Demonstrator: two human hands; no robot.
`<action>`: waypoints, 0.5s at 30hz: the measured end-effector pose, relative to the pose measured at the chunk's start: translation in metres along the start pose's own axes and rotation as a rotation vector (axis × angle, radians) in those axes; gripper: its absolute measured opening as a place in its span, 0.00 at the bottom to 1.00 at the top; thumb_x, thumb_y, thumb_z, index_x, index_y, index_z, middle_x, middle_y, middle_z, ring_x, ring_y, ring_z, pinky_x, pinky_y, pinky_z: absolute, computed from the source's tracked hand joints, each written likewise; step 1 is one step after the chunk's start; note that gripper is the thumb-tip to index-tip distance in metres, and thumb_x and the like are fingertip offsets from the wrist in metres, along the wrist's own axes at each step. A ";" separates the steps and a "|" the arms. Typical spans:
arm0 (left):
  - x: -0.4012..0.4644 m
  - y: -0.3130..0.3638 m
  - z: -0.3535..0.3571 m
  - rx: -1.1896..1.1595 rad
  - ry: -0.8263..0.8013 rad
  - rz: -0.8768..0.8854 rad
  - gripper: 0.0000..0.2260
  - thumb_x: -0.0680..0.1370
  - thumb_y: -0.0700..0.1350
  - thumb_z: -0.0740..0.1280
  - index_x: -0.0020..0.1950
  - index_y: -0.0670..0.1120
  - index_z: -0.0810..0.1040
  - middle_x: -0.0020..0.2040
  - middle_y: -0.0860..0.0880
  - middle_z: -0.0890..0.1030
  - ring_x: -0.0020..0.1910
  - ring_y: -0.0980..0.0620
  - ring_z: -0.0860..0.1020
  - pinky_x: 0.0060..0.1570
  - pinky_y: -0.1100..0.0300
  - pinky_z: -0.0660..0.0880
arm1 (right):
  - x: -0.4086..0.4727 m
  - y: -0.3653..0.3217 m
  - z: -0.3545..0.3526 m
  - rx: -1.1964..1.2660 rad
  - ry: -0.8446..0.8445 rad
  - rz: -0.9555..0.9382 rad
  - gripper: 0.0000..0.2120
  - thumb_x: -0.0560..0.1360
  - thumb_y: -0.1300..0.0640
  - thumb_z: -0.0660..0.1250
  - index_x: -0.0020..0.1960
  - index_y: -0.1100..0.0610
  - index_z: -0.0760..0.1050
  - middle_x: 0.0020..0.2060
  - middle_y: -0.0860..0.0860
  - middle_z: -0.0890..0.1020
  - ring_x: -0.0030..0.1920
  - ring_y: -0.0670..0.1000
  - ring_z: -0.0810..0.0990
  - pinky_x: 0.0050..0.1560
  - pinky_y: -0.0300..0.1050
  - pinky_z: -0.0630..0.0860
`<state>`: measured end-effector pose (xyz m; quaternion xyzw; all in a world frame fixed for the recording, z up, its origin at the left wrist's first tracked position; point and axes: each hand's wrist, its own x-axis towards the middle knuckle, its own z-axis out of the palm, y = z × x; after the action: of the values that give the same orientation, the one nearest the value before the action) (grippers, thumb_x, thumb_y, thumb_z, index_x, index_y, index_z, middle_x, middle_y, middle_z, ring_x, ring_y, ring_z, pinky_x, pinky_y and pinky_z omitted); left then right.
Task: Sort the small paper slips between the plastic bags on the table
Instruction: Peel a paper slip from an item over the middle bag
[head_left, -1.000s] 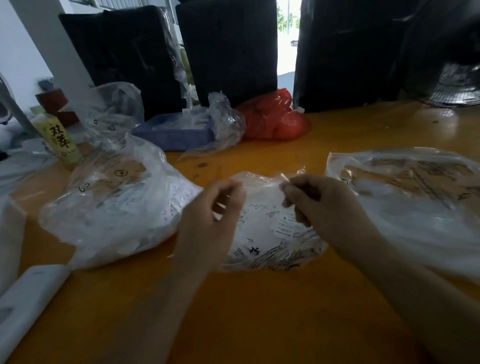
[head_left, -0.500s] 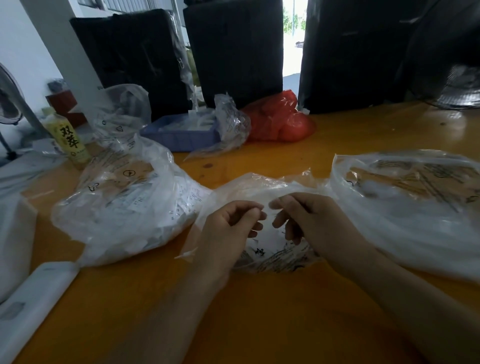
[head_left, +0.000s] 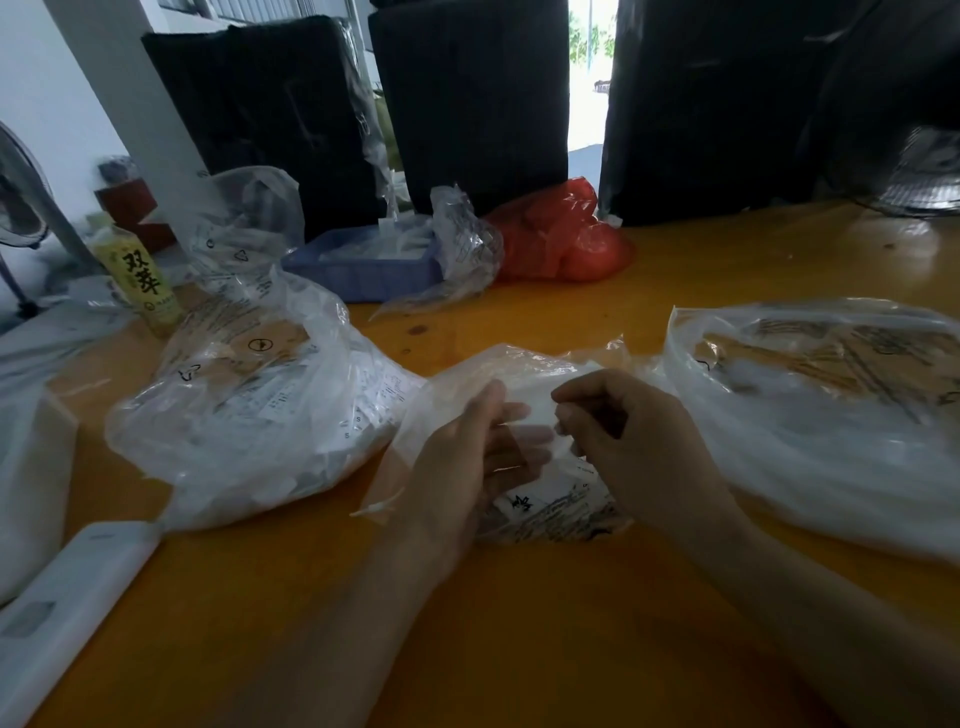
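1. A white flat device (head_left: 67, 587) is seen at the near left edge of the orange table (head_left: 519, 649).
2. The left hand (head_left: 467, 467) is held inside or against the mouth of the small middle bag (head_left: 519, 374), its fingers fairly straight behind the clear film; whether a slip is held cannot be told.
3. The right hand (head_left: 623, 447) is curled, with the bag's film pinched between thumb and fingertips.
4. Printed paper slips (head_left: 550, 504) are seen inside this bag, just under both hands.
5. A fuller bag of slips (head_left: 249, 415) lies to the left, and a large flat bag (head_left: 831, 415) to the right, both near the middle bag.
6. Farther back, a yellow bottle (head_left: 140, 280), a blue tray (head_left: 363, 265) and a red bag (head_left: 561, 239) are set before dark bundles (head_left: 467, 93).
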<state>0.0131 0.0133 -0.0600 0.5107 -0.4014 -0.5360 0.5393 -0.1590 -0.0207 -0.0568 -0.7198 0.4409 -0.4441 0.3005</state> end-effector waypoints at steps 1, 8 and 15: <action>-0.001 -0.001 0.000 0.060 -0.005 0.026 0.17 0.80 0.61 0.69 0.55 0.49 0.87 0.53 0.45 0.89 0.53 0.47 0.87 0.52 0.56 0.82 | 0.000 0.000 0.001 -0.022 -0.002 -0.013 0.08 0.80 0.53 0.68 0.53 0.40 0.76 0.40 0.40 0.83 0.42 0.37 0.81 0.41 0.28 0.75; -0.001 -0.002 -0.002 -0.066 0.081 0.101 0.07 0.72 0.50 0.75 0.47 0.50 0.89 0.48 0.44 0.89 0.48 0.52 0.87 0.49 0.61 0.81 | 0.003 -0.004 -0.004 0.054 -0.186 0.031 0.19 0.70 0.34 0.68 0.56 0.42 0.77 0.46 0.34 0.83 0.45 0.37 0.82 0.41 0.28 0.76; -0.003 0.002 -0.001 -0.150 0.045 0.096 0.17 0.69 0.52 0.77 0.53 0.46 0.85 0.54 0.45 0.89 0.49 0.52 0.86 0.47 0.61 0.81 | 0.005 -0.004 -0.011 0.098 -0.125 0.101 0.03 0.79 0.49 0.70 0.46 0.46 0.81 0.39 0.40 0.86 0.44 0.61 0.84 0.48 0.58 0.82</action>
<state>0.0140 0.0163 -0.0575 0.4610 -0.3719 -0.5264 0.6100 -0.1661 -0.0244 -0.0467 -0.7074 0.4348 -0.4035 0.3844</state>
